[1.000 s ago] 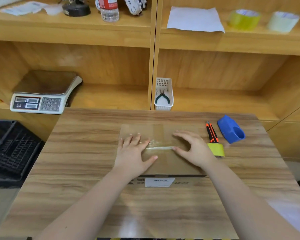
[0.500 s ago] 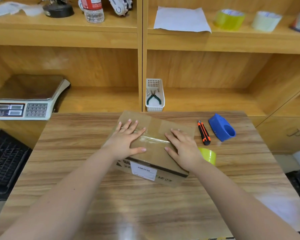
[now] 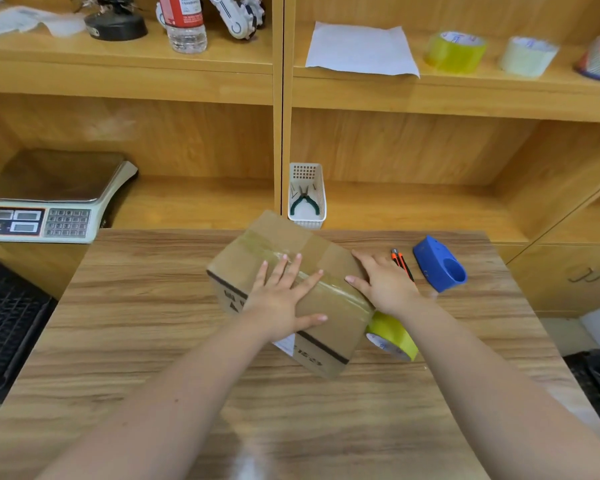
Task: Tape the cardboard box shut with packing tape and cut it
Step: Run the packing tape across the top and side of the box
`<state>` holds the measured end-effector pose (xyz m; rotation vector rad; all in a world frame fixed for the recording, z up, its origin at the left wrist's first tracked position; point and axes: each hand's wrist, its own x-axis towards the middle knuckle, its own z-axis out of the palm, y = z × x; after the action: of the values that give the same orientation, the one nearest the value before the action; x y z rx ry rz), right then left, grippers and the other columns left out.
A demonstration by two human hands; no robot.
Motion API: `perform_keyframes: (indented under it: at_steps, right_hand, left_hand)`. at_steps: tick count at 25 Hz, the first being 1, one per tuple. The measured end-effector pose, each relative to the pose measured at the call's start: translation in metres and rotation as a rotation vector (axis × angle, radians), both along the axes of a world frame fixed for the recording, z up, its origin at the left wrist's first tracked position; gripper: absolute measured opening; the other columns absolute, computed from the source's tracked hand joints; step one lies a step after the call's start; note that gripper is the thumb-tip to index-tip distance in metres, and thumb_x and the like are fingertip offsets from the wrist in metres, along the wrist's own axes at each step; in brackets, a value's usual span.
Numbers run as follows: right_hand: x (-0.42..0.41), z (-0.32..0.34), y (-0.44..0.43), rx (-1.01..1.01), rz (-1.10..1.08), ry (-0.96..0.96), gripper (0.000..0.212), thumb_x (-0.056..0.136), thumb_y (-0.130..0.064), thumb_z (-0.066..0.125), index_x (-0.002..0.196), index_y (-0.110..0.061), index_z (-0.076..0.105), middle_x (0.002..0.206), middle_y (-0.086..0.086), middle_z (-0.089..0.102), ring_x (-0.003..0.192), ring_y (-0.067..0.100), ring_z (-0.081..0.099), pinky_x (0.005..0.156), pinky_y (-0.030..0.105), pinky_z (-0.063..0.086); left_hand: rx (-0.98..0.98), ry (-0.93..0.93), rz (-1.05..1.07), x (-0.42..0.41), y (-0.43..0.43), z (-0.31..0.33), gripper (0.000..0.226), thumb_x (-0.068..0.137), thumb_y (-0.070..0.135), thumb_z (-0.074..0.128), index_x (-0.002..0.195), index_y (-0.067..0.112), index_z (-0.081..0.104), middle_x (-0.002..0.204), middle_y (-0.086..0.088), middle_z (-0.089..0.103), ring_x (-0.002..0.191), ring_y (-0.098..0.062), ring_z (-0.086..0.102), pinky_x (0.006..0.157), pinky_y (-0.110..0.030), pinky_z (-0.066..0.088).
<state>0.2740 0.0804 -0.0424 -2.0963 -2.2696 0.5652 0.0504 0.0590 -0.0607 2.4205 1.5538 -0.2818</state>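
Note:
A brown cardboard box (image 3: 274, 244) lies on the wooden table (image 3: 146, 306), turned at an angle, with clear tape running across its closed top flaps. My left hand (image 3: 284, 296) rests flat on the top, fingers spread. My right hand (image 3: 383, 282) presses against the box's right edge, fingers apart. A yellow tape roll (image 3: 394, 336) lies just right of the box, under my right wrist. An orange and black utility knife (image 3: 402, 265) lies beyond my right hand, partly hidden by it.
A blue tape dispenser (image 3: 439, 265) sits right of the knife. A white basket with pliers (image 3: 306, 199) and a weighing scale (image 3: 49, 199) stand on the shelf behind. Two more tape rolls (image 3: 454, 51) are on the upper shelf. Black crates (image 3: 7, 323) flank the table.
The box has been rotated clockwise on the table, its far end swinging to the back. Both hands stayed on it, and the tape roll now lies by its near right corner.

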Motion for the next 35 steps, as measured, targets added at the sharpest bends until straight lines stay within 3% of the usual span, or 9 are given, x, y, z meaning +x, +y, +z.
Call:
perform_keyframes:
  at_steps: [8, 11, 15, 18, 24, 27, 29, 31, 35]
  right_hand:
    - [-0.028, 0.010, -0.031, -0.075, -0.142, -0.095, 0.058, 0.085, -0.059, 0.051, 0.112, -0.009, 0.039, 0.096, 0.011, 0.064, 0.084, 0.030, 0.064, 0.060, 0.035, 0.046]
    - [-0.042, 0.014, -0.036, 0.026, -0.047, -0.166, 0.066, 0.083, -0.059, 0.054, 0.122, -0.009, 0.038, 0.120, 0.013, 0.055, 0.111, 0.030, 0.053, 0.078, 0.041, 0.049]
    - [-0.049, 0.007, -0.022, 0.031, 0.265, 0.032, 0.072, 0.091, -0.051, 0.046, 0.149, -0.025, 0.014, 0.161, 0.000, 0.004, 0.147, 0.021, -0.001, 0.115, 0.049, 0.016]
    - [-0.055, -0.011, -0.021, 0.017, 0.317, 0.007, 0.068, 0.095, -0.055, 0.027, 0.151, -0.026, -0.001, 0.161, -0.001, -0.004, 0.147, 0.017, -0.010, 0.120, 0.038, -0.003]
    - [-0.064, -0.025, -0.025, 0.088, 0.230, 0.001, 0.067, 0.093, -0.059, 0.017, 0.150, -0.030, -0.001, 0.161, -0.003, -0.004, 0.147, 0.017, -0.011, 0.119, 0.037, -0.007]
    - [-0.055, -0.025, -0.025, 0.067, 0.188, 0.114, 0.063, 0.094, -0.056, 0.032, 0.149, -0.033, 0.012, 0.161, -0.006, 0.002, 0.147, 0.018, -0.011, 0.118, 0.039, -0.005]
    - [-0.055, -0.023, -0.027, 0.056, 0.187, 0.093, 0.066, 0.091, -0.061, 0.035, 0.148, -0.036, 0.014, 0.161, -0.009, 0.001, 0.146, 0.019, -0.011, 0.117, 0.041, -0.007]
    - [-0.061, -0.021, -0.029, 0.073, 0.216, 0.022, 0.070, 0.089, -0.064, 0.034, 0.149, -0.035, 0.012, 0.161, -0.008, -0.002, 0.146, 0.020, -0.010, 0.115, 0.039, -0.011]
    - [-0.061, -0.021, -0.031, 0.096, 0.216, 0.007, 0.069, 0.090, -0.065, 0.030, 0.149, -0.034, 0.011, 0.161, -0.007, -0.001, 0.146, 0.019, -0.009, 0.115, 0.039, -0.010]
  left_hand:
    - [-0.007, -0.128, 0.014, -0.048, 0.020, 0.004, 0.052, 0.099, 0.049, 0.025, 0.148, 0.048, 0.005, 0.161, 0.001, -0.009, 0.148, -0.022, -0.014, 0.118, -0.046, -0.010]
    - [0.061, -0.222, 0.070, -0.036, 0.010, 0.006, 0.051, 0.102, 0.025, 0.025, 0.150, 0.037, 0.014, 0.162, -0.003, 0.004, 0.149, -0.023, -0.003, 0.121, -0.041, -0.005]
    - [0.061, -0.183, 0.089, -0.005, -0.005, -0.004, 0.057, 0.098, 0.051, 0.019, 0.151, 0.036, 0.006, 0.162, 0.000, -0.005, 0.149, -0.023, -0.009, 0.120, -0.047, -0.010]
    - [0.128, -0.163, 0.102, -0.010, -0.001, -0.012, 0.060, 0.095, 0.057, 0.016, 0.151, 0.040, 0.003, 0.162, 0.006, -0.006, 0.149, -0.018, -0.011, 0.118, -0.050, -0.014]
    - [0.179, -0.362, 0.060, -0.026, 0.006, -0.013, 0.055, 0.095, 0.052, 0.032, 0.147, 0.033, 0.030, 0.160, 0.001, 0.021, 0.149, -0.019, 0.011, 0.121, -0.045, -0.003]
    - [0.306, -0.749, 0.332, -0.023, -0.020, -0.002, 0.030, 0.094, 0.033, 0.050, 0.121, 0.025, 0.059, 0.118, 0.005, 0.060, 0.115, -0.014, 0.047, 0.103, -0.030, 0.035]
    - [0.301, -0.994, 0.576, -0.020, -0.055, 0.004, 0.004, 0.091, 0.027, 0.058, 0.093, 0.023, 0.060, 0.085, 0.008, 0.055, 0.083, -0.007, 0.048, 0.075, -0.018, 0.038]
    - [0.204, -1.194, 0.768, -0.016, -0.090, 0.004, 0.019, 0.088, 0.021, 0.064, 0.073, 0.017, 0.053, 0.066, 0.007, 0.047, 0.062, -0.004, 0.042, 0.060, -0.015, 0.036]
    - [-0.190, -1.279, 1.069, 0.000, -0.119, -0.021, 0.028, 0.082, 0.029, 0.072, 0.073, 0.008, 0.056, 0.063, 0.003, 0.052, 0.060, -0.011, 0.049, 0.060, -0.015, 0.042]
